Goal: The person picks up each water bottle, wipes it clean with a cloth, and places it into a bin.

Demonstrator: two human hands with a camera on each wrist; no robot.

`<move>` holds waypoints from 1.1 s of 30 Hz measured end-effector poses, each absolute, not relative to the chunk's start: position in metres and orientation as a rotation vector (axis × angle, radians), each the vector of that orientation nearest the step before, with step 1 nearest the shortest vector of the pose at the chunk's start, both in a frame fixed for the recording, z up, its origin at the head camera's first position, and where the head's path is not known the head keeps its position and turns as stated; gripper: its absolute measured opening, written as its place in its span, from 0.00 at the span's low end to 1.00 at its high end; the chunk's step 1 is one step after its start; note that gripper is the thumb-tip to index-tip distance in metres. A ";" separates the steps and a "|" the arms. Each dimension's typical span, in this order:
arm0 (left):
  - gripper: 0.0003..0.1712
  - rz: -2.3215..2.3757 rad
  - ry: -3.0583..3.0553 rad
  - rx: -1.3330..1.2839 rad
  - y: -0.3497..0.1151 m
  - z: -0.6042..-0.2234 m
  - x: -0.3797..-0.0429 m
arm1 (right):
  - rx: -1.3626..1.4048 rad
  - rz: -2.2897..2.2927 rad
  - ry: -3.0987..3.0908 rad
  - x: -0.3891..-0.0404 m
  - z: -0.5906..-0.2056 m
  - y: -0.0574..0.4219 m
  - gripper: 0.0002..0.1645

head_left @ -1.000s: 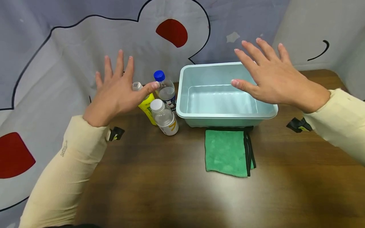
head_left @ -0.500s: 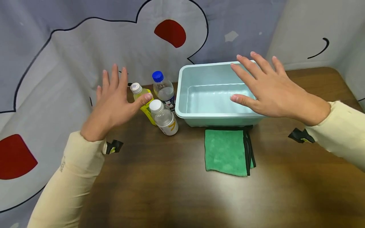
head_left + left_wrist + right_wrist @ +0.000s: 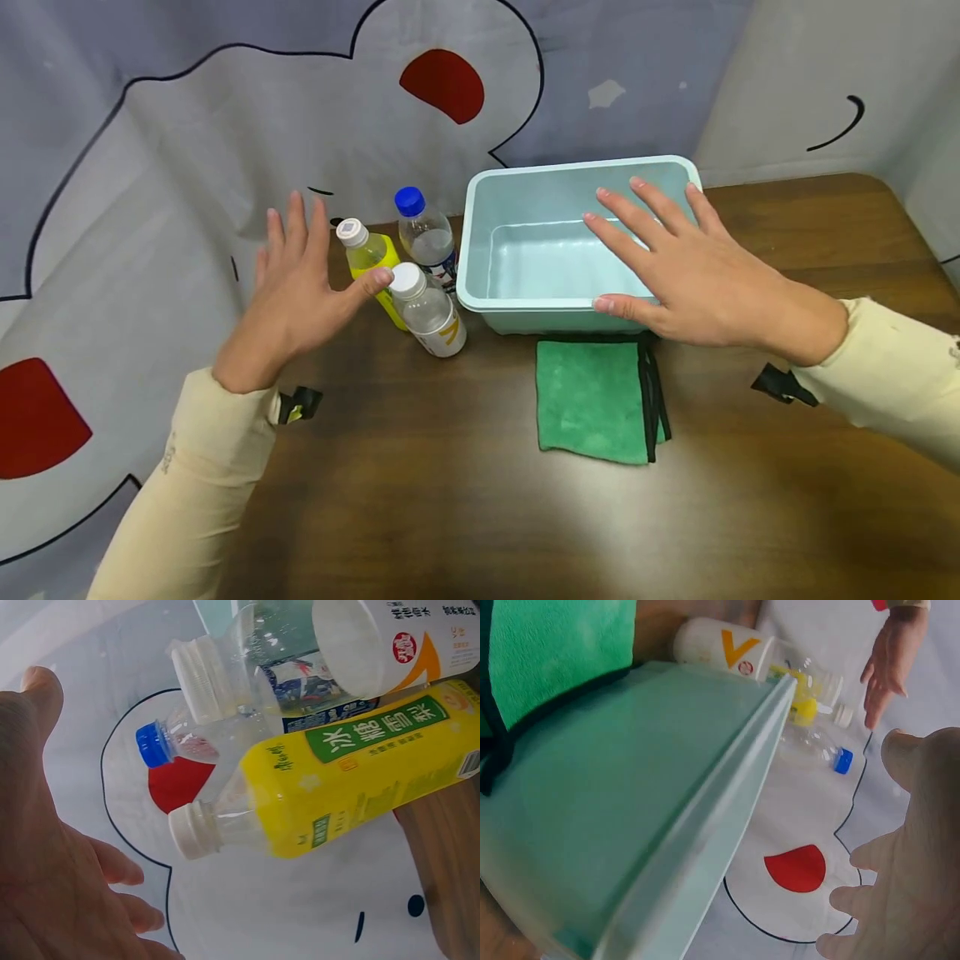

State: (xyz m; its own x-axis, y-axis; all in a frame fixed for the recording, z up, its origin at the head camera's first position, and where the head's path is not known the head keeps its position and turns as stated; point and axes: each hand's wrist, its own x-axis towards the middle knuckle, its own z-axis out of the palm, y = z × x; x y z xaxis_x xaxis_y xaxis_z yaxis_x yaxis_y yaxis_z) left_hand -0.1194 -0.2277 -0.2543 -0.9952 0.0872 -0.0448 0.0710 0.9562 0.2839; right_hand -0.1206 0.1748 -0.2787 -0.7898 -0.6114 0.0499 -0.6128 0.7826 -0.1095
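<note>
My left hand (image 3: 288,300) hovers palm down with spread fingers, just left of three plastic bottles, and holds nothing. Nearest to it stands a bottle with a yellow label (image 3: 352,772) and white cap. Beside that are a clear bottle with a white label (image 3: 442,333) and white cap, and a bottle with a blue cap (image 3: 409,201). Over the right part of a pale blue-green plastic basin (image 3: 480,242) my right hand (image 3: 697,275) hangs, fingers spread and holding nothing. In front of the basin lies a folded green cloth (image 3: 588,400) with black edging.
Everything stands on a brown wooden table (image 3: 420,500). Behind it hangs a grey-and-white patterned curtain (image 3: 300,125) with red shapes, close to the bottles and basin. A dark wrist mount (image 3: 300,406) sticks out at the left cuff, another (image 3: 783,385) at the right.
Both hands have sunk lower in the head view, the right also shifting slightly left. More of the yellow-labelled bottle and the basin's far right corner now shows. Bottles, basin and cloth stay in place.
</note>
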 end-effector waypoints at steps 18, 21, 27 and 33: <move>0.64 0.750 3.048 0.064 -0.232 -0.296 -0.111 | 1.113 0.139 -2.872 -0.102 -0.309 0.159 0.52; 0.64 0.796 3.046 0.071 -0.232 -0.306 -0.109 | 1.143 0.119 -2.852 -0.099 -0.315 0.157 0.52; 0.64 0.846 3.022 0.057 -0.230 -0.322 -0.107 | 1.221 0.087 -2.789 -0.088 -0.325 0.151 0.51; 0.64 0.958 2.990 0.022 -0.228 -0.337 -0.101 | 1.347 0.089 -2.687 -0.068 -0.336 0.143 0.50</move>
State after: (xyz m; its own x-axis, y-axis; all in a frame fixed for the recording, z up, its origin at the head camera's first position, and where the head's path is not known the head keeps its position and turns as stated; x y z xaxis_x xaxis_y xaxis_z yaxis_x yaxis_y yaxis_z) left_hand -0.1013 -0.2276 -0.3370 -0.9999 0.0139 0.0028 0.0129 0.8137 0.5811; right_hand -0.0682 0.1431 -0.3355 -0.5916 -0.7928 0.1466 -0.8008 0.5989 0.0077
